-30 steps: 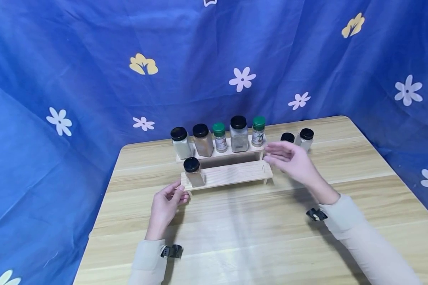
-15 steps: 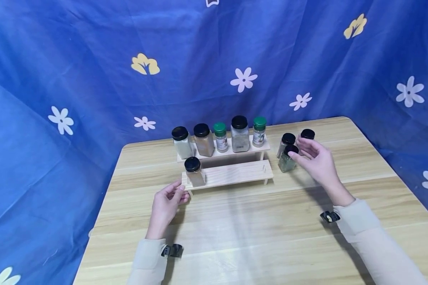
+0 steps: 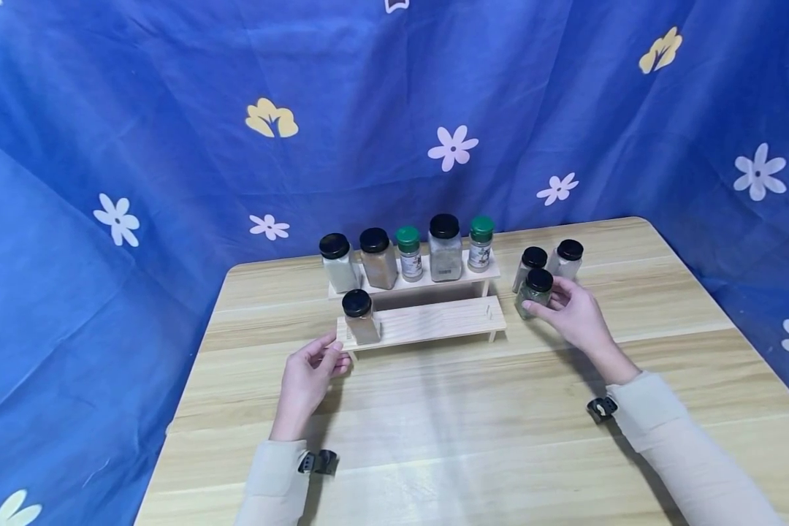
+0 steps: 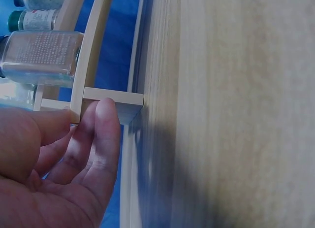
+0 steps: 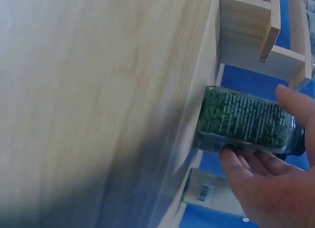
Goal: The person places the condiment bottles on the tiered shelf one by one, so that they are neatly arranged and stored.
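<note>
At the left end of the low front tier of a two-tier wooden spice rack point(image 3: 427, 321), my left hand point(image 3: 307, 369) pinches the board, thumb on top and fingers beneath, as the left wrist view shows. A black-lidded jar of brown powder point(image 3: 361, 325) stands on that tier just beside it. My right hand point(image 3: 578, 315) holds a square glass jar of green dried herbs point(image 5: 241, 117) by its sides, thumb on one face and fingers on the other. The jar is upright at the table, right of the rack, its black lid point(image 3: 539, 280) uncovered.
Behind the held jar stand two more black-lidded jars, a dark one point(image 3: 521, 277) and a pale one point(image 3: 564, 269). The rear tier bears several jars, including a green-capped shaker point(image 3: 480, 252). A blue flowered cloth point(image 3: 368, 109) hangs behind the wooden table point(image 3: 434, 438).
My right hand has moved from the rack's right end rightward to the green herb jar and taken hold of it. The left hand has stayed at the rack's left end.
</note>
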Motion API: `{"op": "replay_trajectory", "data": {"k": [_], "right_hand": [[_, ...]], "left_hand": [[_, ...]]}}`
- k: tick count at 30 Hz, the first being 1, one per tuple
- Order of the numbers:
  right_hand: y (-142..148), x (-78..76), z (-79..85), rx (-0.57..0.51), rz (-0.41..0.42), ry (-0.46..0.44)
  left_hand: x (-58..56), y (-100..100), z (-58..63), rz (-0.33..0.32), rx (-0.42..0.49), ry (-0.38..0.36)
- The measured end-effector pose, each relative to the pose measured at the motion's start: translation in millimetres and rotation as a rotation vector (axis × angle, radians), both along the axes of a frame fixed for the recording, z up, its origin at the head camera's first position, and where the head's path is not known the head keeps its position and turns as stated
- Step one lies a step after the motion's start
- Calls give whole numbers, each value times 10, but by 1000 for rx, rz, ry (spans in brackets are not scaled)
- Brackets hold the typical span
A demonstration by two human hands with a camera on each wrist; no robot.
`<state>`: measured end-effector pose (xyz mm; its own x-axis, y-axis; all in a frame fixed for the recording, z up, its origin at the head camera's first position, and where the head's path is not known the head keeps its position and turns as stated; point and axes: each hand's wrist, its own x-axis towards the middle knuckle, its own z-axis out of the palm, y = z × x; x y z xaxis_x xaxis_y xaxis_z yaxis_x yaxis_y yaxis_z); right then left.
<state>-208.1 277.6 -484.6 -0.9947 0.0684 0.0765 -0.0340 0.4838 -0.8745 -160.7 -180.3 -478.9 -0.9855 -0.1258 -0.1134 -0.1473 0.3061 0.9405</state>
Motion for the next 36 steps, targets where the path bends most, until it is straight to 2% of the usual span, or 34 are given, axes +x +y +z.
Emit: {"op": "replay_trajectory", "data": {"k": [12,22,29,36], "right_hand": [[-4,34,-33,75,-31,61],[-10,82,-41,4,-20,65],[-58,142,134,-48,-11,54],[-222,215,352,-69,33,80]], "left_hand": [[20,-3,14,-3,-4,8],[22,-8,6,-8,-2,2],[12,-18,-26,-8,-1,0],[-18,-22,-56,-9,-18,-16]]}}
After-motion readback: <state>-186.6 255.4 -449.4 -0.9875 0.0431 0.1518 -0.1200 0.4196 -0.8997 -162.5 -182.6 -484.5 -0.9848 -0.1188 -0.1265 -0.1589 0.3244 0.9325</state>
